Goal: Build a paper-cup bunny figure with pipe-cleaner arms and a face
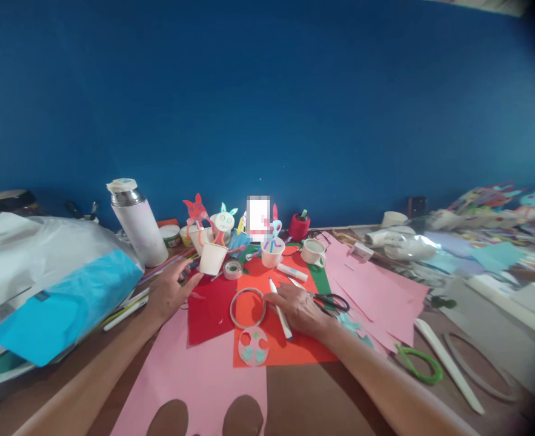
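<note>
My left hand [169, 292] is beside a tilted white paper cup [212, 259], its thumb and fingers apart. Over the orange sheet [312, 350], my right hand [300, 306] has a white marker [280, 309] between its fingers. A pale ring [231, 309] lies just left of that hand. Below the ring is a pink paper disc [262, 338] with cut-out holes and light green pieces. Black-handled scissors [335, 301] rest partly behind my right hand. A roll of tape [233, 270] and a glue stick [292, 272] lie farther back.
A white flask [140, 227] stands at the left, near plastic bags and a blue packet [71, 303]. Paper animal figures [224, 218] rise from cups at the back. Pink sheets [376, 284], a mug [313, 251] and a green pipe cleaner [424, 366] lie rightward.
</note>
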`<state>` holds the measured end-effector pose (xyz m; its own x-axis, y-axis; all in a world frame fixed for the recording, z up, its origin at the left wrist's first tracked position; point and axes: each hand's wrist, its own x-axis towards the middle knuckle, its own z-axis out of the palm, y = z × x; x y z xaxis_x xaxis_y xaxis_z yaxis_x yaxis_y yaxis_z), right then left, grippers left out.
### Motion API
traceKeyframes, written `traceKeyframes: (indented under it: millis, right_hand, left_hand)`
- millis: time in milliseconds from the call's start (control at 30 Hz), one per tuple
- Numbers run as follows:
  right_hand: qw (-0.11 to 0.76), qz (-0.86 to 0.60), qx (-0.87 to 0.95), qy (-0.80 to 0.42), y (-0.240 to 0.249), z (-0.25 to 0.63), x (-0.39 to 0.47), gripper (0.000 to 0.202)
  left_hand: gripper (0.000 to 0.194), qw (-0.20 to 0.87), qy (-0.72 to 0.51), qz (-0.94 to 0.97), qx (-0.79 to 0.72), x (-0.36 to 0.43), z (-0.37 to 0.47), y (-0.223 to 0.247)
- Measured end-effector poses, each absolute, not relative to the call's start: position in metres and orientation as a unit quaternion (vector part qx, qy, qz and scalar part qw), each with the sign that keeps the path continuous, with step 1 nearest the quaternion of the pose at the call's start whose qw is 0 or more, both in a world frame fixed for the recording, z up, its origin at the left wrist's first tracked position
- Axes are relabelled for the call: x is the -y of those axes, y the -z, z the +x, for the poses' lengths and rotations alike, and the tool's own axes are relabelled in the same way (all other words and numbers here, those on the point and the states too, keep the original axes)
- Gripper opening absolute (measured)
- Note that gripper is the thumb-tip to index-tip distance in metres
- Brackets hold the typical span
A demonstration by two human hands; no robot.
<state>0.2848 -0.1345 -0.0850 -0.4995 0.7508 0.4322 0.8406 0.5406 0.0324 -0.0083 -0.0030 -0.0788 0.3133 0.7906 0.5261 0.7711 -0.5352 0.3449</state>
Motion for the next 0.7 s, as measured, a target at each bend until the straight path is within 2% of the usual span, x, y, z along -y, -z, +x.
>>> traceKeyframes:
  millis: [367, 467, 600, 700]
  right_hand:
    - [0.208, -0.467, 0.852, 0.111, 0.094, 0.285, 0.132, 0.018]
    - [0.210, -0.468, 0.852, 0.107, 0.092, 0.285, 0.133, 0.018]
    - [0.210, -0.470, 0.851, 0.104, 0.092, 0.285, 0.132, 0.017]
    - [0.212, -0.468, 0.851, 0.114, 0.094, 0.285, 0.132, 0.016]
  left_hand:
    - [0.052, 0.023, -0.338, 0.800, -0.495, -0.002, 0.003, 0.081]
    - [0.044, 0.018, -0.361, 0.798, -0.482, 0.001, 0.004, 0.082]
    - [0.025, 0.040, -0.442, 0.773, -0.454, 0.007, 0.000, 0.079]
    - [0.019, 0.081, -0.480, 0.716, -0.500, 0.009, -0.010, 0.074]
